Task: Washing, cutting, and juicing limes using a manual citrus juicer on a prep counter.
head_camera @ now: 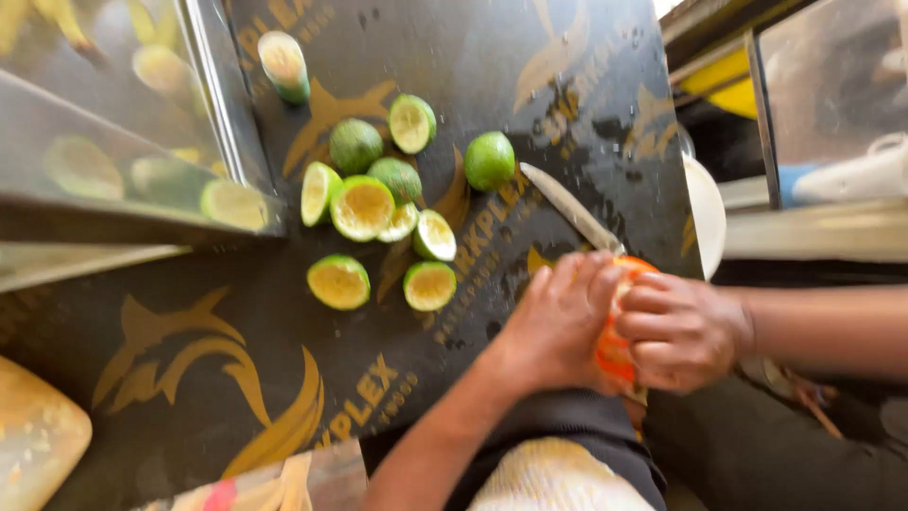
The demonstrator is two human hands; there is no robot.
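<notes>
My left hand (pixel 558 322) and my right hand (pixel 681 331) meet at the near right edge of a dark printed board (pixel 236 350). Both close around the orange handle (pixel 613 352) of a knife. Its pale blade (pixel 570 205) points up and to the left over the board, its tip close to a whole green lime (pixel 489 161). Several halved limes (pixel 362 208) lie cut side up in a loose cluster left of the blade, apart from my hands. Two more halves (pixel 339 281) (pixel 429 285) sit nearer to me.
A glass-sided case with a metal frame (pixel 218 114) stands at the left and mirrors the limes. A white dish (pixel 707 216) sits past the board's right edge. A pale wooden block (pixel 38 440) shows at the bottom left. Metal trays (pixel 832 85) fill the upper right.
</notes>
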